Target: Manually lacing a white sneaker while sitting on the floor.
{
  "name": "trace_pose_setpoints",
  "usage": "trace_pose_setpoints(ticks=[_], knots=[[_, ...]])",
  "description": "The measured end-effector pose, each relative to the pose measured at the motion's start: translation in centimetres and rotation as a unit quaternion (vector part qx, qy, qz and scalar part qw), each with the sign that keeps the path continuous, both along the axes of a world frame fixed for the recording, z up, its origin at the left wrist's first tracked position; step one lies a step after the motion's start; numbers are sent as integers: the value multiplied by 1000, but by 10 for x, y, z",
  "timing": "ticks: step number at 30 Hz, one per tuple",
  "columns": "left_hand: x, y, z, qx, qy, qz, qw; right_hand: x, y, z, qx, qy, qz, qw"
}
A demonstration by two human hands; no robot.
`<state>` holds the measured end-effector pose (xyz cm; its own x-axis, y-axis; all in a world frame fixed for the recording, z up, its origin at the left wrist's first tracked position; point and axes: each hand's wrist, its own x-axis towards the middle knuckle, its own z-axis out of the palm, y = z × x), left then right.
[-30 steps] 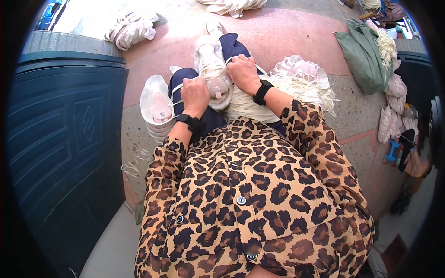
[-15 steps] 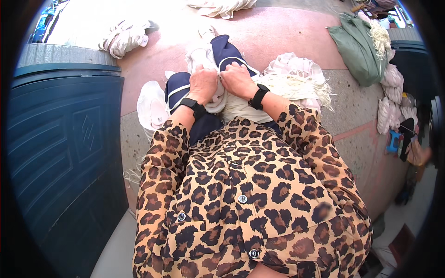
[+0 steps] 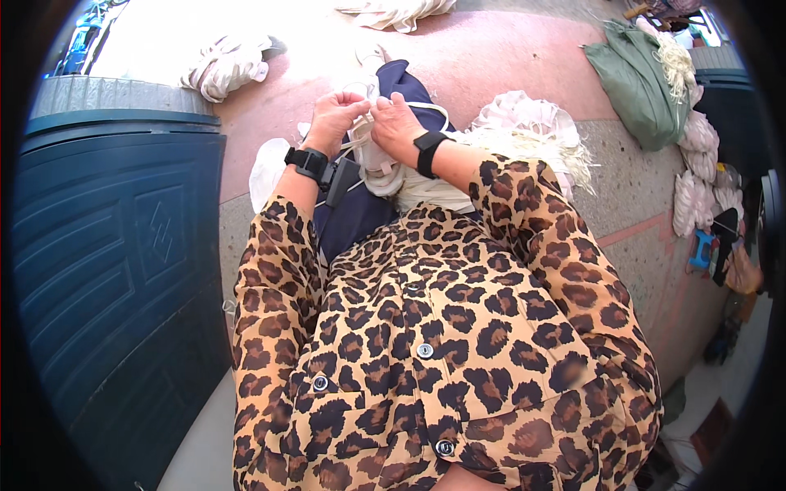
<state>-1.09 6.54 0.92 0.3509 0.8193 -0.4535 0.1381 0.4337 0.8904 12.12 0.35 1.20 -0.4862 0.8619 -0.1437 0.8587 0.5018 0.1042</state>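
A bundle of pale cord (image 3: 378, 164) is lying on the person's lap, on the dark trouser leg (image 3: 360, 214), its long axis running away from the body toward the white shoe (image 3: 370, 57). Both hands are meeting at its far end. The left hand (image 3: 334, 119) is pinching a strand there, fingers closed on it. The right hand (image 3: 396, 124) is touching the left hand, fingers curled onto the same cord. Neither hand is nearer; each is wearing a black wristband. A fringed cream heap (image 3: 524, 135) is lying just beside the right forearm. A dark blue panel (image 3: 106, 262) is standing to the left.
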Motion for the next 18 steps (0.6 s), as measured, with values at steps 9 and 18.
trace_pose_setpoints(ticks=[9, 18], knots=[[14, 11, 4, -29, 2, -45, 999, 40, 15, 62, 245, 511, -16, 824], [21, 0, -1, 225, 293, -164, 914, 99, 7, 193, 353, 620, -47, 700]])
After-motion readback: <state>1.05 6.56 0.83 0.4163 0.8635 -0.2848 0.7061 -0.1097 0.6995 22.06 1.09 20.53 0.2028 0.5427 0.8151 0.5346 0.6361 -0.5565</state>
